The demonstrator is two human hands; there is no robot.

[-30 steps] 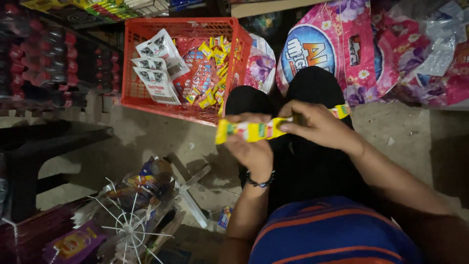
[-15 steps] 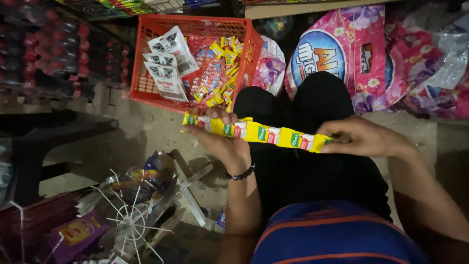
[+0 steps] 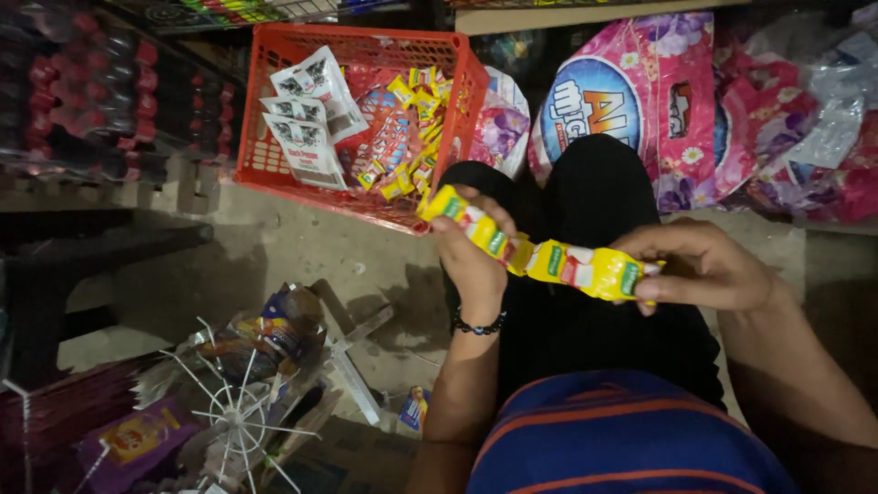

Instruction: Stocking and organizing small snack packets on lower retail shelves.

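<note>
- Open room: bare grey concrete floor (image 3: 302, 265) between red plastic mesh basket (image 3: 366, 119) at far centre-left and near-left clutter; narrow, hemmed by dark shelving on the left and black-clad legs (image 3: 585, 302) on the right.
- Near-left edge: white wire rack (image 3: 240, 413) lying among loose foil snack packets (image 3: 274, 334), blocking that side.
- Far right edge: large pink flowered detergent bags (image 3: 640, 101) stacked against the wall, just beyond the knees.
- Basket contents: white printed sachets (image 3: 306, 114) at the left wall, red wrappers in the middle, small yellow sachets (image 3: 416, 137) toward the right wall; basket tilted, near rim low.
- Strip of joined yellow sachets (image 3: 540, 256): held over the lap, running from upper left to lower right, just near of the basket's near-right corner.
- Left hand (image 3: 471, 261): fingers curled shut around the strip's far-left part; beaded bracelet on the wrist.
- Right hand (image 3: 704, 270): pinching the strip's right end between thumb and fingers.
- Change from half a second ago: strip bunched shorter, hands closer together, left end raised toward the basket.
</note>
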